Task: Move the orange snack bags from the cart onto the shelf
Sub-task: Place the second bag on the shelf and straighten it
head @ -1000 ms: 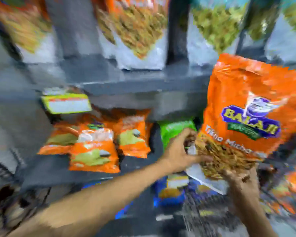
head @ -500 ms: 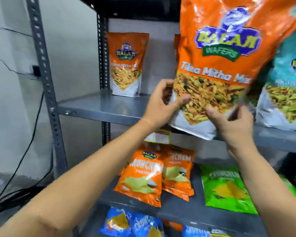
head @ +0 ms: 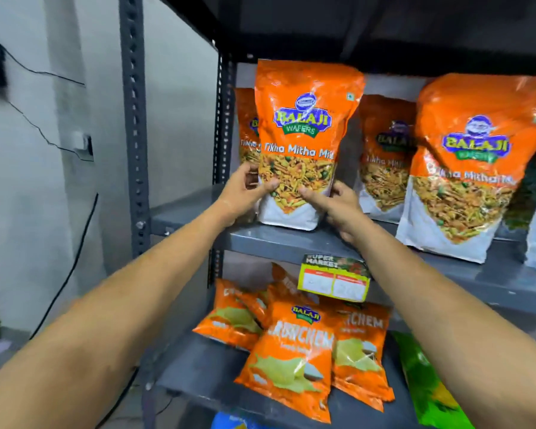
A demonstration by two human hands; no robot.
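An orange snack bag [head: 304, 140] is held upright on the grey shelf [head: 291, 239]. Its lower sides are gripped by the left hand [head: 245, 193] and right hand [head: 338, 205], fingers closed around it.

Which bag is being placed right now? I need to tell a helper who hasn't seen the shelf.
Find the grey metal shelf lined with tall orange bags. Near its left end, one orange bag stands upright at the front edge, ahead of another like it. It is the only one gripped low down by the left hand and right hand.
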